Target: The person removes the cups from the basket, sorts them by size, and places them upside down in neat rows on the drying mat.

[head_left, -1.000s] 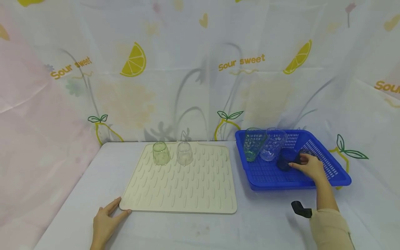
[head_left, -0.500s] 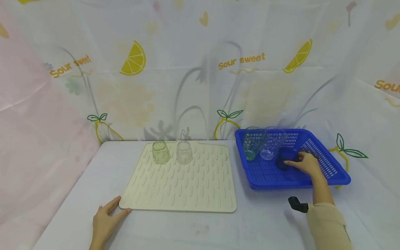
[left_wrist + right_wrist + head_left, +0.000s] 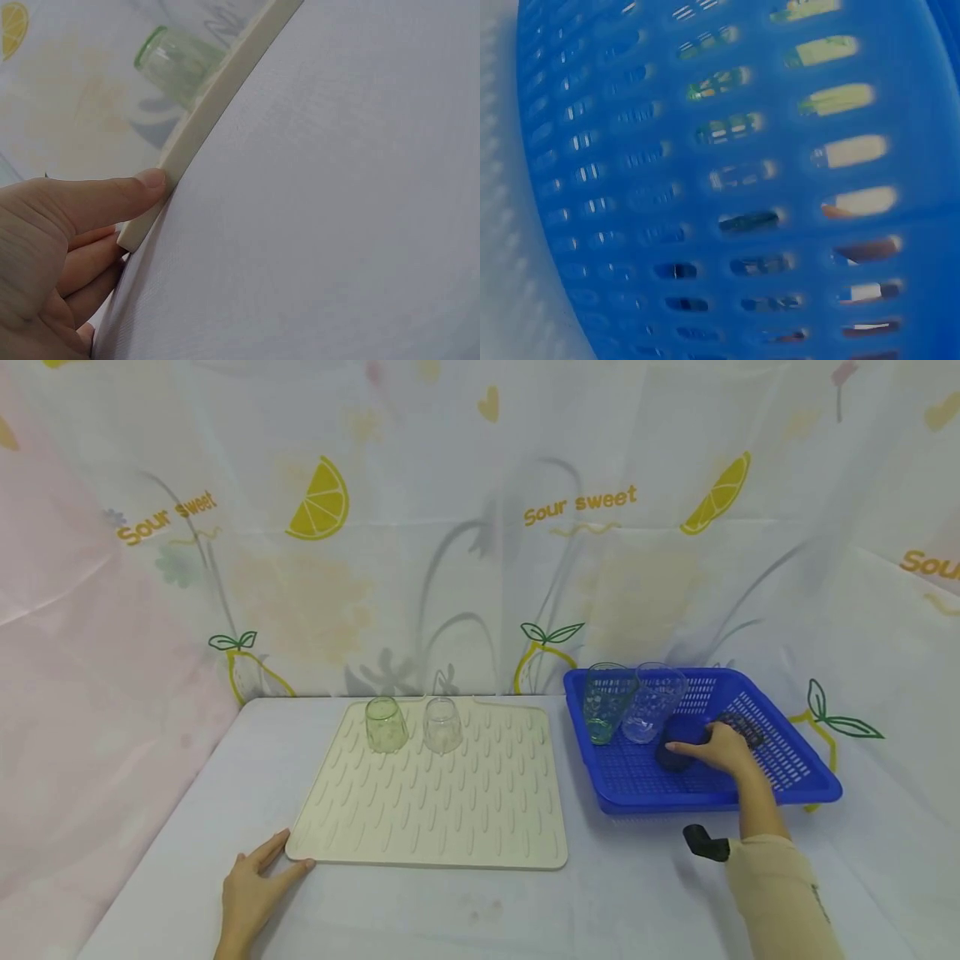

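Observation:
In the head view my left hand (image 3: 251,889) holds the near left corner of a cream drying mat (image 3: 427,810). The left wrist view has the thumb against the edge of the mat (image 3: 214,109), fingers around the corner. Over the blue plastic basket (image 3: 622,800), my right hand (image 3: 726,750) grips a dark glass (image 3: 673,753) between thumb and fingers; the hand covers part of it. Beside it in the basket lean a green-tinted tall glass (image 3: 603,706) and a clear tall glass (image 3: 651,706). The basket wall (image 3: 682,165) hides the right hand in the right wrist view.
A light green glass (image 3: 386,727) and a clear glass (image 3: 442,727) stand upside down at the back of the mat. Another dark patterned thing (image 3: 744,727) lies against the basket's right wall. A printed cloth (image 3: 420,568) hangs behind the table.
My right hand has moved slightly left inside the basket, and the dark glass in its grip has shifted left and tilted. The left hand stays at the mat's corner.

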Motion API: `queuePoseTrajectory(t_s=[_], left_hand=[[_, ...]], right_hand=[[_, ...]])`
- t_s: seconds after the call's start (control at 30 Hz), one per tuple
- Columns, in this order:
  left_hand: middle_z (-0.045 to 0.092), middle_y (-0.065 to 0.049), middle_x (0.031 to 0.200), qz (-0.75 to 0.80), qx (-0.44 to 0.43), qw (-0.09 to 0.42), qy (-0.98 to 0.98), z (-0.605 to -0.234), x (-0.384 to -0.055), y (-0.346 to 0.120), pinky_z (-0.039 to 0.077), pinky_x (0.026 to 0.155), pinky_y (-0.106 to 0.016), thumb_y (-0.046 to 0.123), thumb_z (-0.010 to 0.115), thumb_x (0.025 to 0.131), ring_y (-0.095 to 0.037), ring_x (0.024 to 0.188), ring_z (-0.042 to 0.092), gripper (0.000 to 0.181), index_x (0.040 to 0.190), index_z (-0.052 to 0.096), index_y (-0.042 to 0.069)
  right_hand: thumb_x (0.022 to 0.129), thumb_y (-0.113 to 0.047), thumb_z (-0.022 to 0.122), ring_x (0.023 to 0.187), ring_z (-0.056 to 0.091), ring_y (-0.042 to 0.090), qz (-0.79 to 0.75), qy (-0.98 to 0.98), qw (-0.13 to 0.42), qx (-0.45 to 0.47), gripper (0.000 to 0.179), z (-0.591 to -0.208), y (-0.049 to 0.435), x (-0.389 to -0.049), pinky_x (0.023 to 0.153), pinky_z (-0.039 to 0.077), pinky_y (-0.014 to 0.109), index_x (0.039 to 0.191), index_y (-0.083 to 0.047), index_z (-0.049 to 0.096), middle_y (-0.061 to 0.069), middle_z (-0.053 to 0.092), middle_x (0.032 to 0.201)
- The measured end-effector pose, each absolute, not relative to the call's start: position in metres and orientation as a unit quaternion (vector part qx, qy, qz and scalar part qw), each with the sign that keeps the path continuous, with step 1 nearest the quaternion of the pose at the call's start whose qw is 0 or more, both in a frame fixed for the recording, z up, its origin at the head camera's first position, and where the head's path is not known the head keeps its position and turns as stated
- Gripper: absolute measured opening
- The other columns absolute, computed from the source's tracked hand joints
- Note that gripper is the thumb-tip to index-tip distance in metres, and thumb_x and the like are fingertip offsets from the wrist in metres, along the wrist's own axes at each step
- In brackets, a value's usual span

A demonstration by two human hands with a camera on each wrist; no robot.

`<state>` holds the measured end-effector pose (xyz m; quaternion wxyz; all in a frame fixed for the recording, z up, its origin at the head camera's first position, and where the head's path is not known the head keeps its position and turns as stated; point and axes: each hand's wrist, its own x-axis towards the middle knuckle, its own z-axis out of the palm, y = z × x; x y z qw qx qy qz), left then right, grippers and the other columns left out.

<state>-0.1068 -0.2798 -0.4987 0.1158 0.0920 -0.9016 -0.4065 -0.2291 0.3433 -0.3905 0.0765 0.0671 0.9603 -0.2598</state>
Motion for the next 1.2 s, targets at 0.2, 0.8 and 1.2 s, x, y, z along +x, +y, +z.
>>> queuePoseTrajectory(t_s=[0.2, 0.8, 1.2], left_hand=[[0.05, -0.03, 0.122, -0.406, 0.092, 0.116, -0.902, -0.499, -0.107, -0.28, 0.006, 0.113, -0.059, 0.018, 0.079, 0.074, -0.054, 0.123, 0.035, 0.065, 0.123, 0.05, -0.013], [0.048, -0.03, 0.125, -0.415, 0.098, 0.104, -0.898, -0.497, -0.106, -0.28, 0.005, 0.113, -0.06, 0.019, 0.079, 0.074, -0.055, 0.124, 0.033, 0.066, 0.124, 0.05, -0.011], [0.049, -0.03, 0.124, -0.411, 0.091, 0.125, -0.899, -0.498, -0.106, -0.278, 0.007, 0.113, -0.059, 0.016, 0.08, 0.073, -0.055, 0.122, 0.036, 0.064, 0.122, 0.051, -0.013]], right_hand=[[0.083, -0.047, 0.066, 0.121, 0.028, 0.061, -0.273, 0.955, 0.094, 0.061, 0.105, -0.395, 0.338, -0.236, 0.098, 0.034, 0.066, 0.136, 0.026, 0.011, 0.049, 0.025, 0.133], [0.078, -0.041, 0.074, 0.12, 0.033, 0.059, -0.305, 0.948, 0.072, 0.045, 0.101, -0.404, 0.342, -0.232, 0.096, 0.037, 0.065, 0.134, 0.025, 0.02, 0.046, 0.031, 0.132], [0.084, -0.036, 0.071, 0.127, 0.031, 0.052, -0.403, 0.914, 0.03, 0.022, 0.097, -0.4, 0.342, -0.225, 0.1, 0.034, 0.064, 0.144, 0.014, 0.012, 0.038, 0.031, 0.14]])
